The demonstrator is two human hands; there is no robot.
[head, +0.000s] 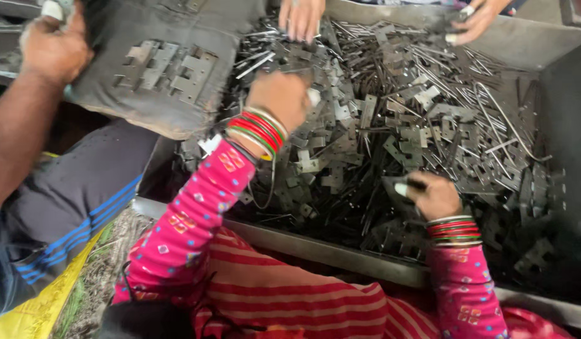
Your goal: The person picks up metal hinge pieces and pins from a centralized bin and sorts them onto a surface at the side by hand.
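Note:
My left hand (281, 97), in a pink sleeve with red and green bangles, reaches into a heap of small flat metal plates and pins (391, 119). Its fingers curl down out of sight, so what they grip is hidden. My right hand (436, 196), also bangled and with a white cover on one fingertip, pinches a dark flat metal plate (394, 186) just above the near part of the heap.
The heap fills a large metal bin (328, 251). At the left another person's hand (52, 47) holds a grey sack (146, 103) with several plates lying on it. Two more hands (301, 19) (476, 22) of other people reach in from the far side.

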